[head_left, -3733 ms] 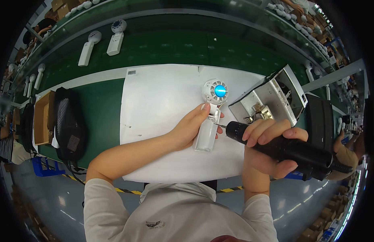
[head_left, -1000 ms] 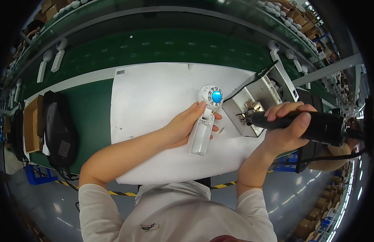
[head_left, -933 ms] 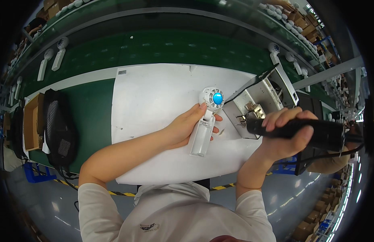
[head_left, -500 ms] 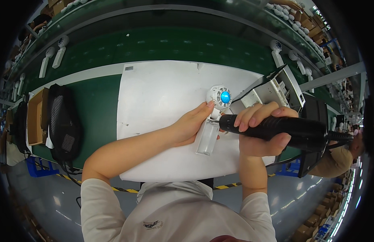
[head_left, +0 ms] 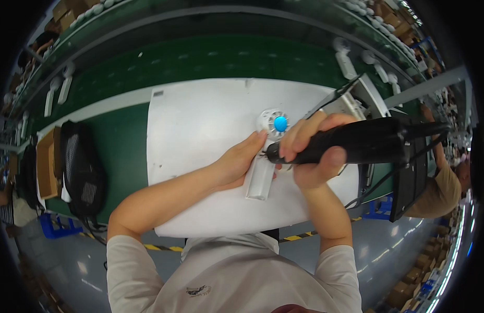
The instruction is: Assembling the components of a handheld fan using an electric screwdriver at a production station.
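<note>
My left hand is closed around the neck of a white handheld fan, thumb just below its round head. The fan lies over the white sheet, its blue round centre facing up and its handle pointing toward me. In my right hand is a black electric screwdriver, held nearly level. Its thin tip meets the fan at the neck, where the head joins the handle; any screw there is too small to make out. A black cord runs from the screwdriver's rear end.
A white sheet covers the green bench. Beyond it runs a green conveyor carrying white fans. An open box of parts stands right, behind my hand. A black mesh bag and cardboard box sit left. Another person is at right.
The screwdriver has moved left, its nose closer to the fan's neck. The fan and my left hand appear slightly farther left. Fans on the conveyor have shifted left.
</note>
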`<action>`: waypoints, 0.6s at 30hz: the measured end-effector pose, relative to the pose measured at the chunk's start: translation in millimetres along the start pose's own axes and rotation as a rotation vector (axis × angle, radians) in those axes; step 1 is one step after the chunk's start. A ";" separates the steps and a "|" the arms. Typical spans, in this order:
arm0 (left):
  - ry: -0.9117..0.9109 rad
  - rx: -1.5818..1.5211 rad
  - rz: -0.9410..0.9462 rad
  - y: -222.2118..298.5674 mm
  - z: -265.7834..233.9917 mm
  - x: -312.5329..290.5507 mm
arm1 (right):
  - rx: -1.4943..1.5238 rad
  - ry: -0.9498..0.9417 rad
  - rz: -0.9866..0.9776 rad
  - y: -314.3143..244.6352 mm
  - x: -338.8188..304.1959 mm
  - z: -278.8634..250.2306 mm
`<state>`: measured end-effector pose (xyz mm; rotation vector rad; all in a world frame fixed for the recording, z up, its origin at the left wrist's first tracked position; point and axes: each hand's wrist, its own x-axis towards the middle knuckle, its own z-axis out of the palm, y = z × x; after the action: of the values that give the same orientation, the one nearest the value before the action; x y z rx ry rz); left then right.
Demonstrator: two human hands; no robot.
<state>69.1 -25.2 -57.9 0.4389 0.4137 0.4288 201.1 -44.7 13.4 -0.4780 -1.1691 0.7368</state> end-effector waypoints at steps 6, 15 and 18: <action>0.103 0.118 0.084 -7.4 5.6 2.5 | -0.019 0.026 -0.037 7.9 -18.6 -8.1; 0.322 0.328 0.192 -0.3 40.5 -0.4 | 0.100 0.153 -0.210 -17.1 -13.9 -25.4; 0.390 0.392 0.294 15.1 28.7 1.1 | -0.151 0.225 -0.085 0.8 -15.9 -34.3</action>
<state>78.8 -21.4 -27.2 0.8068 0.8236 0.7273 230.0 -54.6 -9.0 -0.6174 -1.0306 0.5095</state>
